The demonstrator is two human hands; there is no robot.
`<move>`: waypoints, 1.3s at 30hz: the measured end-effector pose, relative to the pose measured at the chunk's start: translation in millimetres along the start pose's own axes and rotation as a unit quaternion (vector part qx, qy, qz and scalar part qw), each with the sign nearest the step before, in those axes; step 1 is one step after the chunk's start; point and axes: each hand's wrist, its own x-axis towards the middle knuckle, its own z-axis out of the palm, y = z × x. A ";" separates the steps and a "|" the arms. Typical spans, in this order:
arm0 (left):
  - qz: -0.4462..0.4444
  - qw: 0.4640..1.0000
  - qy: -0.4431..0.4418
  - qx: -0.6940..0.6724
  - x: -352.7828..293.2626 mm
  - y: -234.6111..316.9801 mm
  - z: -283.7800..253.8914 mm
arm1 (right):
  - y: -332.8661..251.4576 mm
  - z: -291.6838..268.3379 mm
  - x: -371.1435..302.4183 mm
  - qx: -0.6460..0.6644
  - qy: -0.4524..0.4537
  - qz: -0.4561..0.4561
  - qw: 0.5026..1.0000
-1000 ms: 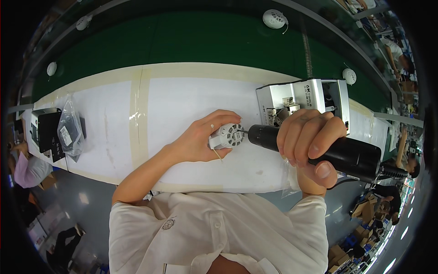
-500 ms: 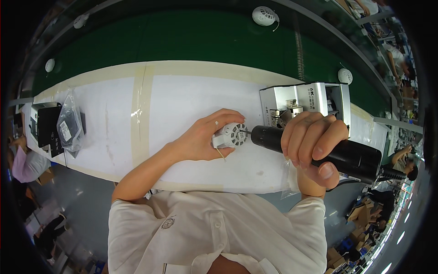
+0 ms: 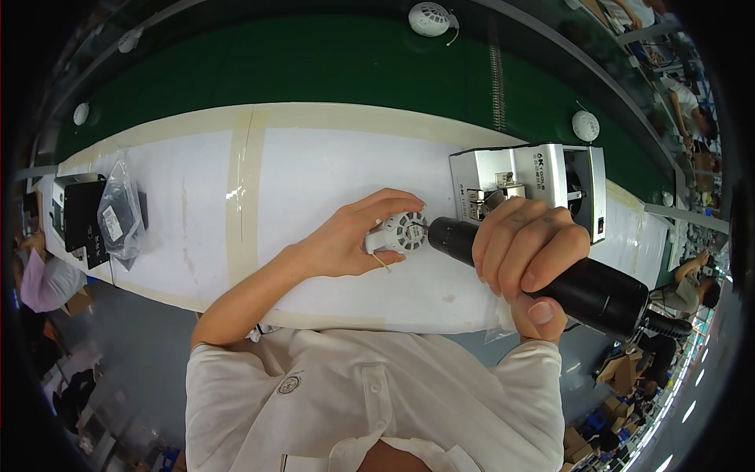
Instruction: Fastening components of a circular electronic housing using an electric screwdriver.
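One white slotted housing (image 3: 401, 232) meets one black power screwdriver (image 3: 604, 297)

The left forearm (image 3: 255, 295) slants up and rightward from the near edge of the white worktop (image 3: 322, 177), its elbow bent outward. At its end the left hand (image 3: 354, 236) pinches the housing from the side: the index finger arches along the far edge, the thumb lies along the near edge, and the palm opens to the right behind it. The housing sits between them near the middle of the worktop, its round, vented face turned toward the tool, and a thin yellowish cord (image 3: 382, 263) hangs from its near side.

The right hand (image 3: 527, 259) is raised toward the camera and clenched around the screwdriver, four fingers curled over the barrel, the thumb tucked on the near side. Most of the right forearm is hidden behind that fist. The tool points left, tilted, its slender bit at the vented face; whether the tip is seated cannot be told. A cable (image 3: 668, 324) leaves its rear end.

Beyond the fist stands a silver machine (image 3: 519, 169). On the far left, a clear plastic bag (image 3: 122, 224) lies against a black box (image 3: 82, 220).
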 end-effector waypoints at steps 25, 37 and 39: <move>-0.012 1.000 -0.016 -0.023 0.8 1.0 1.7 | -1.3 -0.9 -0.7 0.005 0.004 0.021 1.000; -0.004 0.999 -0.026 -0.022 1.5 1.1 4.6 | -5.7 -1.9 -0.2 -0.006 -0.003 0.030 1.000; -0.004 0.999 -0.019 -0.028 0.5 -0.7 4.8 | -6.8 -5.7 3.4 -0.006 -0.029 0.041 0.999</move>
